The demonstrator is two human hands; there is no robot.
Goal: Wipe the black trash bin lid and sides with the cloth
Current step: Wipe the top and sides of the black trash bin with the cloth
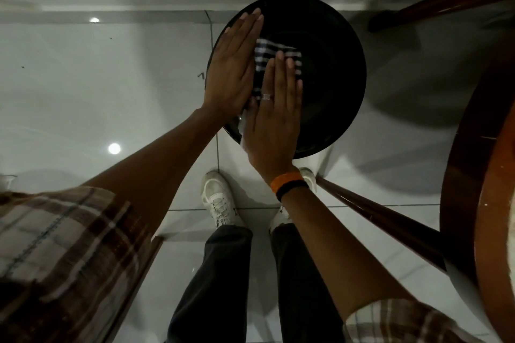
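Both flat hands hide much of the cloth; bin sides unseen.

short plaid sleeves in brown, cream and dark lines show at the lower left and lower right of the frame, forearms bare. the right hand wears a pale banded ring and two wristbands (orange, then black). lower centre: dark trousers and white lace-up sneakers.

Both bare forearms reach up toward frame centre; the flat, open left hand lies fingers together beside the flat right hand, ringed, orange-and-black bands at its wrist
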